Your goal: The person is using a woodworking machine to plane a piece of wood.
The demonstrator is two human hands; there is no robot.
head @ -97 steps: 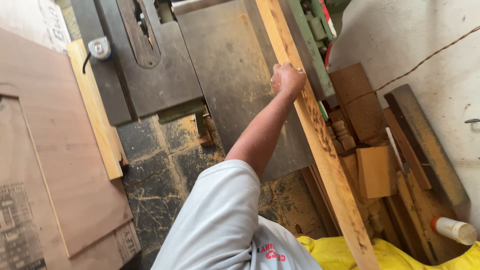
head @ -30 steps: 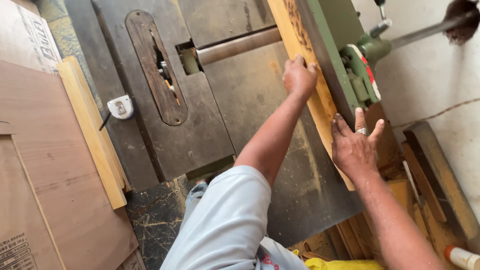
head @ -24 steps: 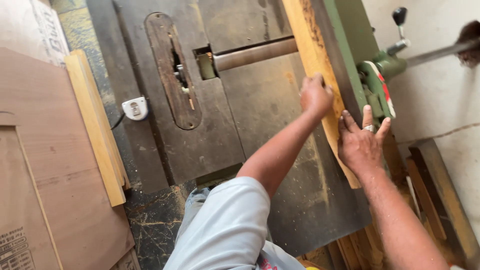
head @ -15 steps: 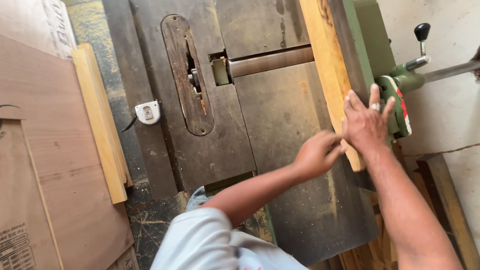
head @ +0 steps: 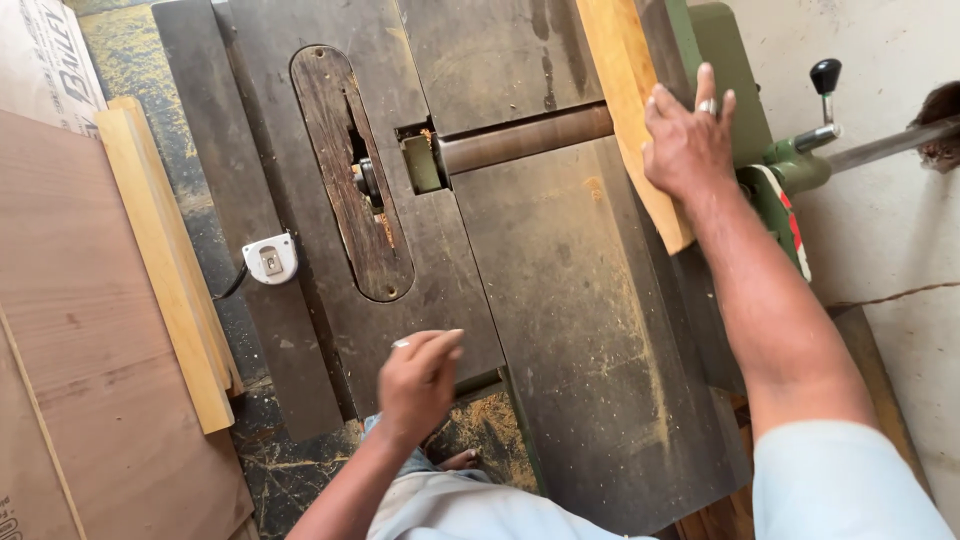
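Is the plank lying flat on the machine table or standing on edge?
On edge: the plank leans against the green fence, right hand pressing its side.

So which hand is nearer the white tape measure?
Left. The left hand hovers just right of the tape measure; the right hand presses the wooden board far across.

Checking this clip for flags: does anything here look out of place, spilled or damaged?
Sawdust is scattered over the dark machine table and on the floor by its near edge. A tape measure sits on the table's left strip. Right hand presses the plank; left hand hovers free. Nothing looks damaged.
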